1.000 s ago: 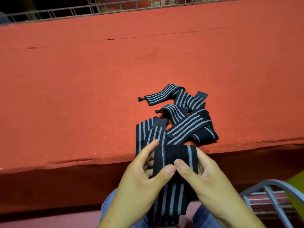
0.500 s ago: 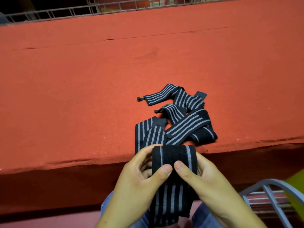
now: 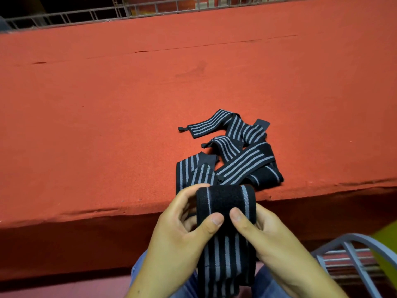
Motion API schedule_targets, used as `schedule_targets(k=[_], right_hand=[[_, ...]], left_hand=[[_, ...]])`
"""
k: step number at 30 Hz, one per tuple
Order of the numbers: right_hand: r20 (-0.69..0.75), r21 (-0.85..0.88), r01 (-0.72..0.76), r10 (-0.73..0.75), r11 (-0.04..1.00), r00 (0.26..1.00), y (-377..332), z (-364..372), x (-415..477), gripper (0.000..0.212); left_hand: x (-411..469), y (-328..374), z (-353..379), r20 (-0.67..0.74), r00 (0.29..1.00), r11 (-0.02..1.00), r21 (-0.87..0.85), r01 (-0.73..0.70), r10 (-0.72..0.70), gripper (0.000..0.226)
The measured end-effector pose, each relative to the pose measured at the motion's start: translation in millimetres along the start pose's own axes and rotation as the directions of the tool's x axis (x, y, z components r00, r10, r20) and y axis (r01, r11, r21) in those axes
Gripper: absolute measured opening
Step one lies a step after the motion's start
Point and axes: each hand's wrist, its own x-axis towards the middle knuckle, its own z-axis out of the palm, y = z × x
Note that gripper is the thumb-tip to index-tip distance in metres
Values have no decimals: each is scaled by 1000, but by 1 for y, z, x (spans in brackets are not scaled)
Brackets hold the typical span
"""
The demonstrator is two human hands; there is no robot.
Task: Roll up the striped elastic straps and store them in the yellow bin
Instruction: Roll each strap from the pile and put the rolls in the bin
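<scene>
Fingers on the left hand (image 3: 178, 229) have curled over the strap roll (image 3: 225, 203) since a second ago, right hand (image 3: 272, 237) pinching too, tail unrolled, pile of straps (image 3: 242, 160) untouched.

surface: red felt-covered bench (image 3: 107, 125) | far edge: metal railing (image 3: 86, 15), dark beyond | lower right: grey metal frame (image 3: 352, 249)

Woven elastic cloth strap (image 3: 225, 250), matt, before a rough felt-like red table (image 3: 107, 125).
</scene>
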Motion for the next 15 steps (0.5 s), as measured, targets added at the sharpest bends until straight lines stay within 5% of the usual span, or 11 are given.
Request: schedule_targets(k=[15], right_hand=[[29,27,-40,39,999,999,-2,1,0,50]], left_hand=[[0,4,0,-66,997,999,-8,-48,48,45]])
